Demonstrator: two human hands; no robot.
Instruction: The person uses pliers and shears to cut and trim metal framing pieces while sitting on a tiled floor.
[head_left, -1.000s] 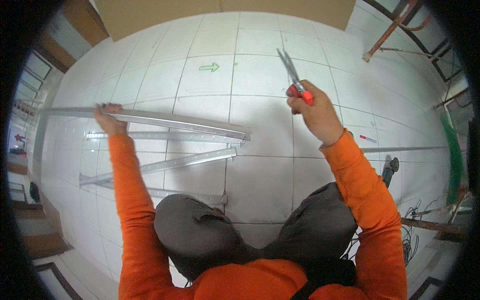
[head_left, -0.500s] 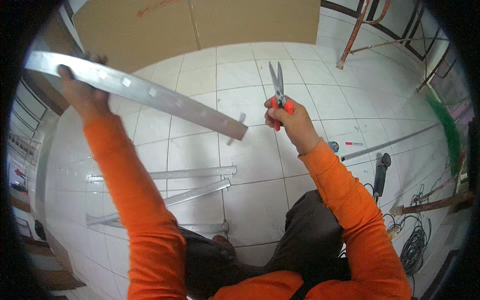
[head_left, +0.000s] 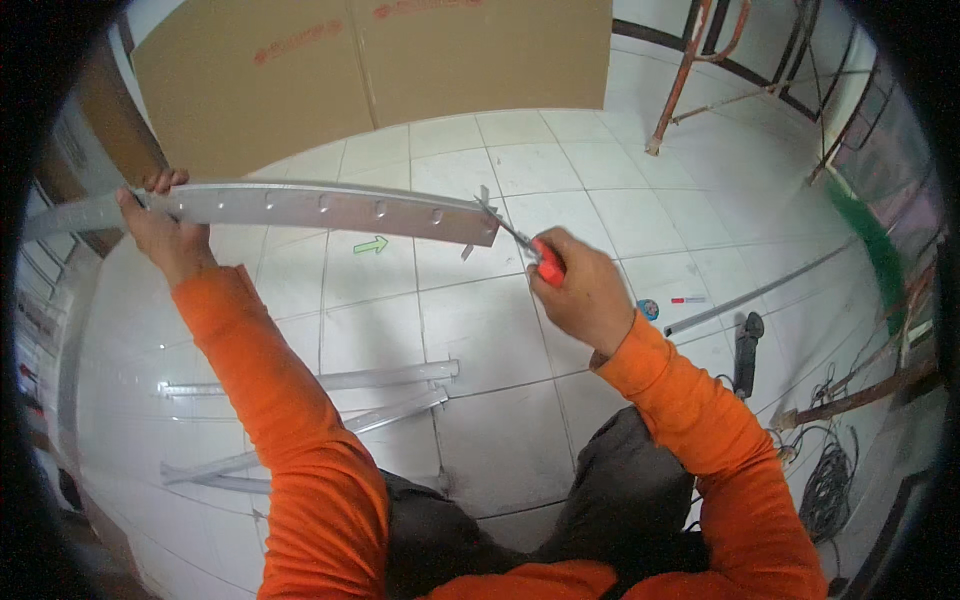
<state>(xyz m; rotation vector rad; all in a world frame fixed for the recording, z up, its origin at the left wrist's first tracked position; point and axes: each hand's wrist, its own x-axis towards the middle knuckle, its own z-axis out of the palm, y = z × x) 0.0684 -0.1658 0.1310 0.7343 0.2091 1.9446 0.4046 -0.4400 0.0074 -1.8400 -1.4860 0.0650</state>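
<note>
My left hand grips a long silver metal channel with a row of holes and holds it level above the white tiled floor. My right hand holds red-handled metal snips. The blades of the snips touch the channel's right end, where small cut tabs stick out. Both arms wear orange sleeves.
Several more metal channels lie on the floor at lower left. A large cardboard sheet leans at the back. At right lie a thin metal strip, a black power tool, coiled cables, a red marker and rusty frames.
My left hand lowered the channel from a tilt to level. My right hand turned the snips from pointing upward and brought their blades to the channel's right end.
</note>
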